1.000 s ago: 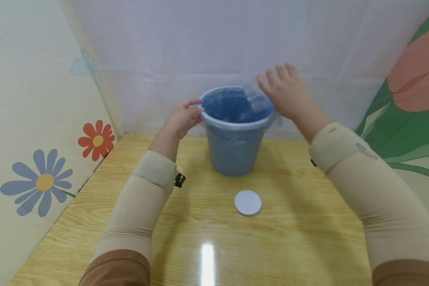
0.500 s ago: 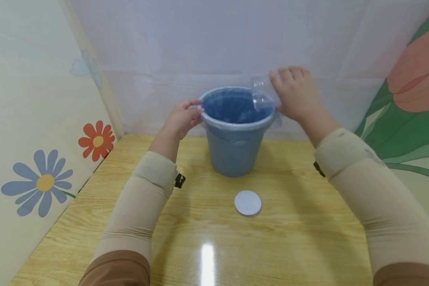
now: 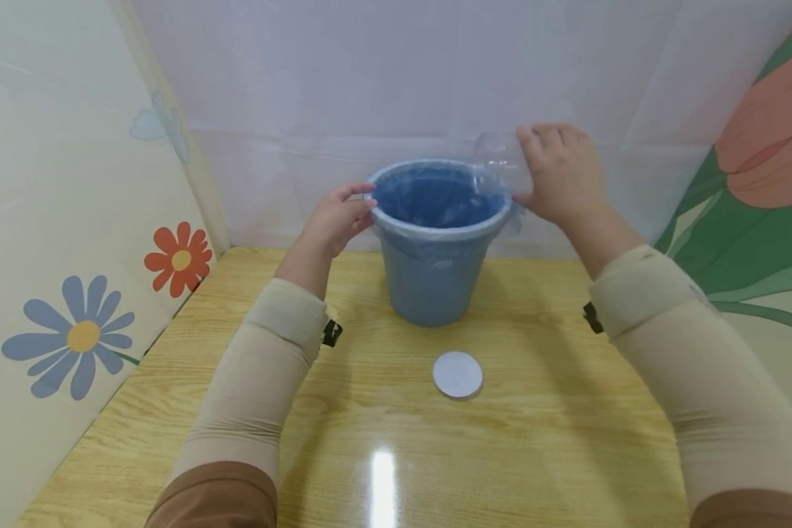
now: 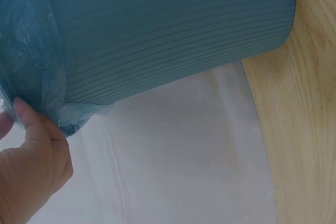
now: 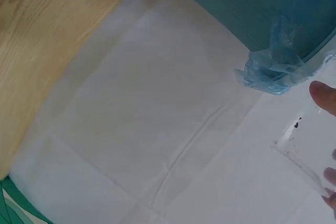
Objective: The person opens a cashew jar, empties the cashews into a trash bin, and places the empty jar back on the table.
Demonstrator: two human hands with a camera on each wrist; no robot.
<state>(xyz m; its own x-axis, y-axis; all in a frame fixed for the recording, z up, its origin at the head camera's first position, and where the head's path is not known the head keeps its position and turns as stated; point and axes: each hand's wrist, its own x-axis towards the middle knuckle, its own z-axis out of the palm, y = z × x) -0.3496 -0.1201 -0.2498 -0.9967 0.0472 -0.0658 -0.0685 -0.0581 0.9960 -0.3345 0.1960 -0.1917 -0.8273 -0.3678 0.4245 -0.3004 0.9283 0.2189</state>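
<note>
A blue trash can (image 3: 429, 282) with a thin clear-blue liner (image 4: 31, 35) folded over its rim stands upright near the back of the table. My left hand (image 3: 335, 220) pinches the can's left rim and liner between thumb and fingers. My right hand (image 3: 564, 172) grips a clear cup (image 3: 498, 161), tipped on its side over the can's right rim, its far end pointing left. Dark specks cling to the inside of the cup (image 5: 299, 135) in the right wrist view. The bottom of the can's inside is hidden.
In front of the can, a round white disc (image 3: 458, 375) lies flat on the wood-grain table (image 3: 383, 411). A white cloth wall (image 3: 343, 66) rises close behind the can. Flower-printed panels (image 3: 105, 220) flank both sides.
My right hand has shifted right and slightly back toward the rim with the cup, which now lies closer to level than when it pointed down into the can. My left hand has stayed put.
</note>
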